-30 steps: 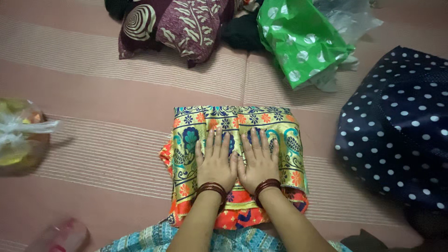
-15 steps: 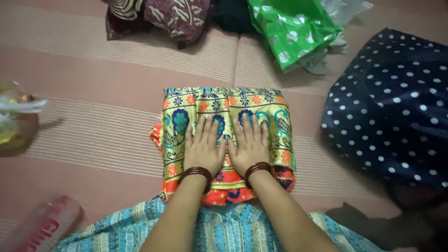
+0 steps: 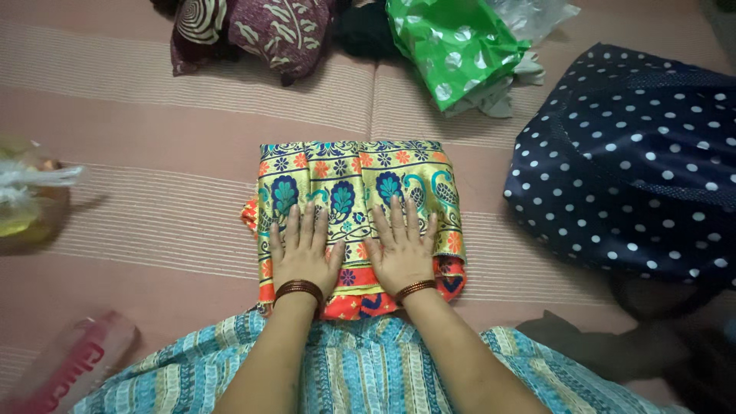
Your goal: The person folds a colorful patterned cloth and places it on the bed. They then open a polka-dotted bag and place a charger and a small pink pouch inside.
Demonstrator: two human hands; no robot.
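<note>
A folded cloth (image 3: 353,172) in gold, orange and blue with flower and bird patterns lies on a pink striped mat (image 3: 153,222). My left hand (image 3: 303,249) rests flat on the cloth's near left part, fingers spread. My right hand (image 3: 400,245) lies flat on the near right part, a small gap between the two hands. Both wrists wear dark red bangles. Neither hand grips anything. My lap, in a blue striped garment (image 3: 360,376), sits just below the cloth.
A navy bag with white dots (image 3: 636,169) stands at the right. A green dotted plastic bag (image 3: 452,46) and a maroon patterned bundle (image 3: 261,34) lie at the back. A clear plastic bag (image 3: 23,199) sits at the left; a pink packet (image 3: 65,368) at the bottom left.
My hands have slid apart and toward me on the cloth; a second ago they lay side by side, touching. The view has shifted, showing more of my lap.
</note>
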